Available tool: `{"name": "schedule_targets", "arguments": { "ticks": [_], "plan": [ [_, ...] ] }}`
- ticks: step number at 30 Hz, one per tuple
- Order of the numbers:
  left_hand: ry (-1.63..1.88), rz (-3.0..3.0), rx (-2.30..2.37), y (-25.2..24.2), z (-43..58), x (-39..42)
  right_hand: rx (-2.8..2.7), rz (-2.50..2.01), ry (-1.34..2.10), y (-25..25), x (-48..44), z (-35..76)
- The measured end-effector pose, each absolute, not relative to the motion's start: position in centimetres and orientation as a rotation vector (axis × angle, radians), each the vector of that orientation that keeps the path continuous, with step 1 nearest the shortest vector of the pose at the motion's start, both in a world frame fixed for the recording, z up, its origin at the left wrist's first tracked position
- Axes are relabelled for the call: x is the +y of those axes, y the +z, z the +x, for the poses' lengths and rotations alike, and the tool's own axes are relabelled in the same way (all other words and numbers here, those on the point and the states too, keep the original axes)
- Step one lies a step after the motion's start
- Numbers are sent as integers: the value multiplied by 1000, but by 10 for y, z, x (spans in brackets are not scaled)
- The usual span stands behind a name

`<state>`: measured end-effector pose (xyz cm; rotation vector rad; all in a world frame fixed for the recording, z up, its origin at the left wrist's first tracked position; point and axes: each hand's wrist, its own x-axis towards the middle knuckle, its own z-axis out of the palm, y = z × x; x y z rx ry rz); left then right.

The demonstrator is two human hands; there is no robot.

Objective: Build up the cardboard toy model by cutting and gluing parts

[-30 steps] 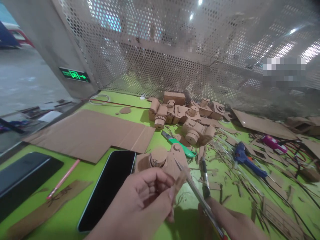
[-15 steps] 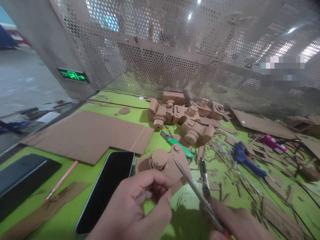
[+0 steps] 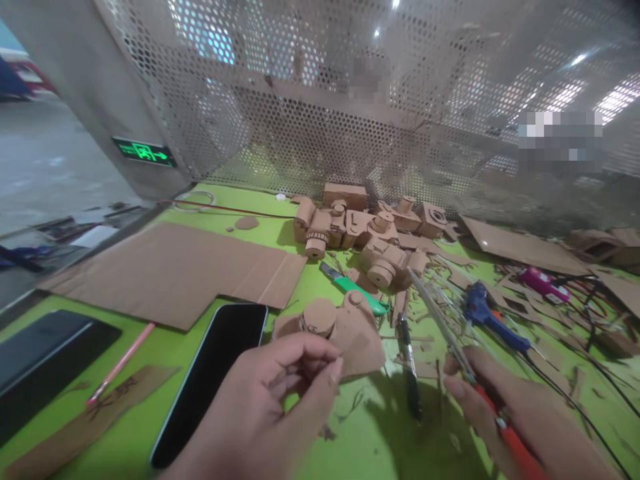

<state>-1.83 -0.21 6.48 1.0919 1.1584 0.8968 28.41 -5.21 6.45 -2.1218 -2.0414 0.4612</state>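
Observation:
My right hand (image 3: 520,407) grips a pair of scissors (image 3: 440,307) with red handles. Their long metal blades lie together and point up and away, toward a cardboard camera model (image 3: 383,263). My left hand (image 3: 285,393) is closed in a pinch, thumb tip against the fingers; anything small between them is hidden. Just beyond its fingers lies another cardboard camera model (image 3: 320,317) with a round lens piece and a small round knob, its near side partly covered by the hand. Between my hands a black pen (image 3: 410,367) rests on the green table (image 3: 360,440).
A green utility knife (image 3: 355,290) lies behind the near model. Left are a phone (image 3: 215,373), a pink pencil (image 3: 123,363), a dark device (image 3: 50,353) and a cardboard sheet (image 3: 170,273). A blue glue gun (image 3: 493,317) and scraps spread right; a perforated metal panel (image 3: 300,120) stands behind.
My right hand and the scissors have moved right, away from the near model, uncovering the pen. My left hand has stayed nearly in place, still pinched.

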Motion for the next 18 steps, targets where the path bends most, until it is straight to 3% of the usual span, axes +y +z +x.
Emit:
{"name": "schedule_targets", "arguments": {
  "ticks": [4,10,18],
  "plan": [
    [954,1077,1242,64,-20,-3,-1918,-2401,284,51,-52,322],
    [866,1398,1180,57,-24,0,-1787,-2594,299,48,-55,347],
    [1048,1992,1132,45,-26,0,-1969,-2464,72,19,-59,379]
  ]
}}
